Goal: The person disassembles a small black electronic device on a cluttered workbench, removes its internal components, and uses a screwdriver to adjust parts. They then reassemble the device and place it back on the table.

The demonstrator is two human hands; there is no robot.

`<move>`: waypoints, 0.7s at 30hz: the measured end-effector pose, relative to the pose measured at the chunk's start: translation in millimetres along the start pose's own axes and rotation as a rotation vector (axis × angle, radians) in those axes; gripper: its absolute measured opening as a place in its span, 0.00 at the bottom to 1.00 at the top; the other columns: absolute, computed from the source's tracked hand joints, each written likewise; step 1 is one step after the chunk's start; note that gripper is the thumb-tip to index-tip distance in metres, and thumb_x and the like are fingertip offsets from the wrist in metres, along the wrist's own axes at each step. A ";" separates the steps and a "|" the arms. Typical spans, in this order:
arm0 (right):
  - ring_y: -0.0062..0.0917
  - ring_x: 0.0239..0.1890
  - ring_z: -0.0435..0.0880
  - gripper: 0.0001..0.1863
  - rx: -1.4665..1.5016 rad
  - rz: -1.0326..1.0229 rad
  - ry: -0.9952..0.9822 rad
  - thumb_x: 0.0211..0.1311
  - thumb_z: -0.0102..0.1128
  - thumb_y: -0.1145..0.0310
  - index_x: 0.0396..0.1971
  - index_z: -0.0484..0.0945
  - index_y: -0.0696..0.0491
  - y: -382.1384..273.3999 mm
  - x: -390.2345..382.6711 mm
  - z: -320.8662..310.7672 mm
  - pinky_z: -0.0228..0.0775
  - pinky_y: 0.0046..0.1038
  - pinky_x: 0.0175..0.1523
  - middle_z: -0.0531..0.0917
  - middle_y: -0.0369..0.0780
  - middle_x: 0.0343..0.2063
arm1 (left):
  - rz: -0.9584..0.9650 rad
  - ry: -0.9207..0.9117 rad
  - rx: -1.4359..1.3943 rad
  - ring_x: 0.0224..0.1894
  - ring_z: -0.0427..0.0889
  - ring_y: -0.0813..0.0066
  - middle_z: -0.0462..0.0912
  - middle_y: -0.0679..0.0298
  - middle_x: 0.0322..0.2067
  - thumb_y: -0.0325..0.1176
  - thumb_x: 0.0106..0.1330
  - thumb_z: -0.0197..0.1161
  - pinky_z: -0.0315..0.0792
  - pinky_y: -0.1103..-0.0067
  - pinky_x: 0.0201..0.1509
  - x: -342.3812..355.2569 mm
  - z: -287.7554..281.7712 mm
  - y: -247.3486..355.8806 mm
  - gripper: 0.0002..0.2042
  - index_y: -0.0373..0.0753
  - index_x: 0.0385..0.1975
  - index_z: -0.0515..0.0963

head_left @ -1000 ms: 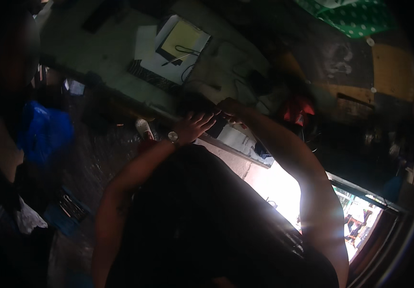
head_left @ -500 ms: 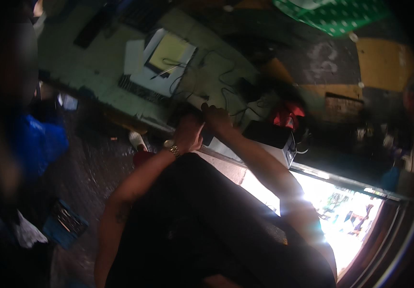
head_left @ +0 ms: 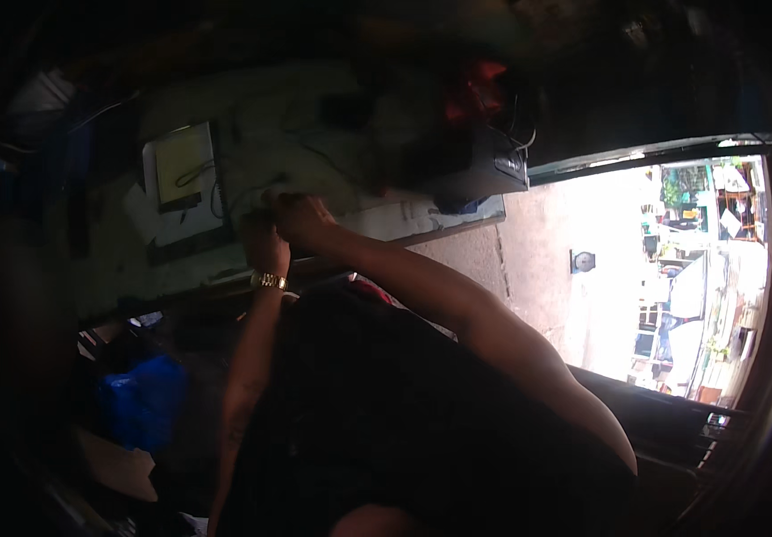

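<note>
Close together over the near side of the workbench (head_left: pixel 350 219) are my left hand (head_left: pixel 263 240) and my right hand (head_left: pixel 307 221). The left wrist wears a gold-coloured metal watch (head_left: pixel 268 280). My right hand is closed, knuckles up, touching or just beside the left hand's fingers. Curled inward, my left hand also looks closed, its fingertips lost in shadow. Whatever they hold between them is too dark and small to make out. Left of the hands lies a yellow pad (head_left: pixel 183 167) on white sheets (head_left: pixel 191 225), with a dark cord (head_left: pixel 196 175) across it.
To the right on the bench stands a dark box-shaped device (head_left: pixel 484 170), a red item (head_left: pixel 475 94) behind it. A bright doorway (head_left: pixel 574 304) opens at the right, with a small scale-like object (head_left: pixel 584 260) outside. Blue plastic (head_left: pixel 144 403) lies low at the left.
My view has swung to the right and darkened over the bench, bringing more of the doorway in. Both hands stay together and now appear further left in the picture.
</note>
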State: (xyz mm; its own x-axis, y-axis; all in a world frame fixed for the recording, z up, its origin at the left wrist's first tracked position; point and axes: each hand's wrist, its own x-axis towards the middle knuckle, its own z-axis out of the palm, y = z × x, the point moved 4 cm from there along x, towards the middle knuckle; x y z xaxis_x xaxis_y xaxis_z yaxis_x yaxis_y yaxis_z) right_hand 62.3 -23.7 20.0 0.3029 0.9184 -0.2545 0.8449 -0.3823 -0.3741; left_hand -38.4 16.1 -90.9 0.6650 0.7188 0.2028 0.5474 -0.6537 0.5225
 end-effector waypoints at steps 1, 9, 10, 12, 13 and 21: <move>0.47 0.47 0.87 0.29 0.000 -0.059 0.105 0.60 0.64 0.63 0.62 0.68 0.51 -2.5 -0.8 -2.9 0.79 0.46 0.51 0.88 0.49 0.41 | 0.018 0.010 0.022 0.58 0.76 0.44 0.81 0.50 0.52 0.30 0.58 0.68 0.71 0.56 0.63 -0.7 0.9 -1.2 0.18 0.39 0.50 0.81; 0.40 0.50 0.88 0.35 -0.107 -0.038 -0.043 0.56 0.67 0.63 0.65 0.69 0.50 -4.1 2.2 -6.4 0.79 0.44 0.55 0.87 0.47 0.46 | 0.007 0.129 -0.033 0.55 0.79 0.48 0.84 0.55 0.51 0.30 0.58 0.69 0.71 0.57 0.61 -1.7 -7.5 0.7 0.18 0.42 0.50 0.83; 0.40 0.50 0.88 0.34 -0.080 -0.036 -0.007 0.57 0.67 0.63 0.64 0.70 0.50 -2.8 0.8 -8.0 0.79 0.44 0.54 0.87 0.47 0.46 | 0.018 0.159 0.012 0.54 0.79 0.48 0.85 0.55 0.51 0.31 0.58 0.70 0.71 0.57 0.61 -2.0 -9.2 1.9 0.18 0.42 0.49 0.84; 0.39 0.50 0.88 0.31 -0.040 -0.022 0.022 0.57 0.67 0.62 0.63 0.73 0.51 2.4 -2.1 -7.2 0.80 0.44 0.54 0.88 0.47 0.44 | 0.002 0.135 0.056 0.52 0.80 0.48 0.85 0.54 0.49 0.31 0.58 0.70 0.71 0.56 0.61 -1.9 -8.1 1.3 0.16 0.42 0.48 0.84; 0.40 0.49 0.88 0.32 -0.074 -0.052 0.027 0.58 0.66 0.62 0.64 0.73 0.50 4.4 -2.7 -6.3 0.80 0.43 0.53 0.88 0.47 0.44 | -0.010 0.130 0.058 0.51 0.81 0.48 0.85 0.54 0.49 0.32 0.59 0.70 0.71 0.56 0.61 -1.5 -7.2 0.8 0.16 0.42 0.48 0.85; 0.40 0.49 0.89 0.34 -0.175 -0.296 0.003 0.57 0.68 0.60 0.66 0.72 0.47 8.4 4.7 -3.7 0.81 0.41 0.51 0.89 0.47 0.41 | -0.193 -0.065 0.025 0.48 0.83 0.47 0.86 0.53 0.43 0.32 0.58 0.69 0.75 0.57 0.55 1.0 -4.4 -8.2 0.13 0.40 0.43 0.85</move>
State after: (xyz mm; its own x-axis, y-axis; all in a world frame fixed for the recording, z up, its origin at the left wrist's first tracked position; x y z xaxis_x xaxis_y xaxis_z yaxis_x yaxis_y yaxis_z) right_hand 72.4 -22.3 18.9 0.0347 0.9873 -0.1552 0.9591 -0.0766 -0.2726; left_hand -44.5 23.3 -91.4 0.5774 0.8152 0.0464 0.6800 -0.5115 0.5253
